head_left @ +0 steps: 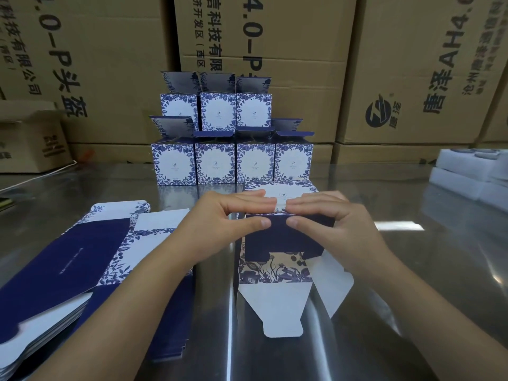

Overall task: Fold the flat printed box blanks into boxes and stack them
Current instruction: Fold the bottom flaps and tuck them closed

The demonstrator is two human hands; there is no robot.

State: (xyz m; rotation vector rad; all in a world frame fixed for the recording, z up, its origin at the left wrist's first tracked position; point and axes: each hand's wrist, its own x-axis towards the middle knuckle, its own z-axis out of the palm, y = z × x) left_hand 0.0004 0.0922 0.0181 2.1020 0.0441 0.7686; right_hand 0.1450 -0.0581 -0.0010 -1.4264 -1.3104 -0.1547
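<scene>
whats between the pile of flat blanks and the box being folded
Head view: a strip of bare steel table, crossed higher up by the left hand, which reaches over the pile of flat blanks to the half-folded box.

The left hand [220, 215] and right hand [338, 218] are bare, forearms [143, 292] too, with short plain fingernails [265, 223].

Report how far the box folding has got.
Done: at least seven boxes stand stacked at the back, four below, three on top, top flaps open. In hand: the left hand and right hand pinch another box lying on the table, its near flaps unfolded. Left: a pile of blanks at the left.
</scene>
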